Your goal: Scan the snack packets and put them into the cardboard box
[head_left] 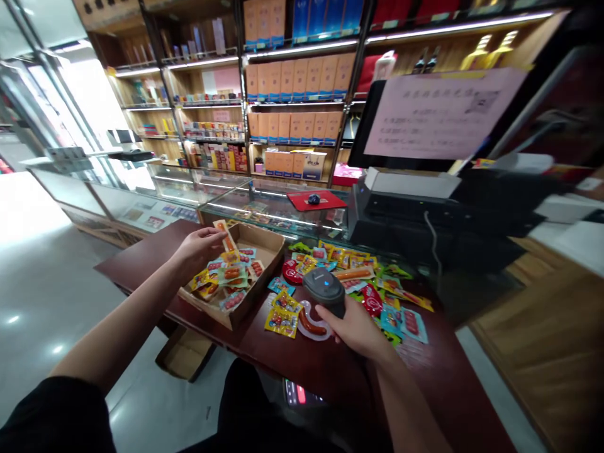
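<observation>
- Shelves are seen beyond a brown table.
- Some packets are gathered in a cardboard box; many are left loose outside.
- Over the box, a sausage packet is pinched by the left hand's fingers, long axis slanted far-left to near-right.
- A scanner is clasped by the right hand's fingers, aimed forward-left.

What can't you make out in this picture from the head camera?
In the head view:
Dark grey handheld scanner: most of its handle, hidden by the bare right hand.
Shallow brown cardboard box: part of its floor, covered by colourful plastic snack packets.
Pale pink paper sheet: its small print, blurred.
</observation>
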Demonstrator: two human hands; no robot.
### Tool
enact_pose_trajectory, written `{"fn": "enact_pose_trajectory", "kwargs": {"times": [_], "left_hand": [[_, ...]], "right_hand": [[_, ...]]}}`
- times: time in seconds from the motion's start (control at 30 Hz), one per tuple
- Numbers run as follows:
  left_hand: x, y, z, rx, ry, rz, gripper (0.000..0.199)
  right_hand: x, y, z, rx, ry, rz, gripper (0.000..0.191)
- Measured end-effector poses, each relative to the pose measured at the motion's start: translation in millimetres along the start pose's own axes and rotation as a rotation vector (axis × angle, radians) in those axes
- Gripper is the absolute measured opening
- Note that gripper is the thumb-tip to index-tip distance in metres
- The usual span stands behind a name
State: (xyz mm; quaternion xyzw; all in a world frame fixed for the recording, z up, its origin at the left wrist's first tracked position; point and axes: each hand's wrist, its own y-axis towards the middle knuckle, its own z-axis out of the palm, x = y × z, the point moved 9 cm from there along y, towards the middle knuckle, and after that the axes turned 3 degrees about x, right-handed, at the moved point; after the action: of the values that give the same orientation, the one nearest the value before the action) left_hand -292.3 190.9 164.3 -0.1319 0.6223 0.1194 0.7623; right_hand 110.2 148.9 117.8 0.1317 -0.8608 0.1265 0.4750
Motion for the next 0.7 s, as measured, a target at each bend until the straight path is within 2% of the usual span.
{"fn": "enact_pose_trajectory", "kwargs": {"times": [0.07, 0.13, 0.3, 0.43, 0.53, 0.63, 0.7], "left_hand": [[4.7, 9.2, 24.7, 0.048, 0.034, 0.004, 0.036], [16.6, 16.4, 59.4, 0.116, 0.091, -0.017, 0.035], [69.8, 10.0, 175.4, 0.334, 0.187, -0.097, 0.036], [116.0, -18.1, 273.4, 0.547, 0.249, -0.132, 0.04], [146.2, -47.6, 337.6, 0.706, 0.298, -0.168, 0.039], [172.0, -76.9, 389.0, 0.837, 0.352, -0.177, 0.036], [187.3, -92.8, 415.9, 0.917, 0.399, -0.14, 0.035]], "right_hand": [[-8.8, -9.4, -10.0, -0.026, 0.019, 0.036, 0.026], [-19.8, -21.0, -22.3, -0.068, 0.034, 0.066, 0.026], [-56.8, -61.5, -60.9, -0.218, 0.072, 0.184, 0.026], [-82.3, -98.8, -91.8, -0.331, 0.076, 0.221, 0.025], [-101.5, -123.4, -109.4, -0.4, 0.08, 0.235, 0.027], [-115.7, -144.5, -122.0, -0.46, 0.064, 0.249, 0.031], [-121.2, -156.4, -126.8, -0.479, 0.074, 0.26, 0.031]]}}
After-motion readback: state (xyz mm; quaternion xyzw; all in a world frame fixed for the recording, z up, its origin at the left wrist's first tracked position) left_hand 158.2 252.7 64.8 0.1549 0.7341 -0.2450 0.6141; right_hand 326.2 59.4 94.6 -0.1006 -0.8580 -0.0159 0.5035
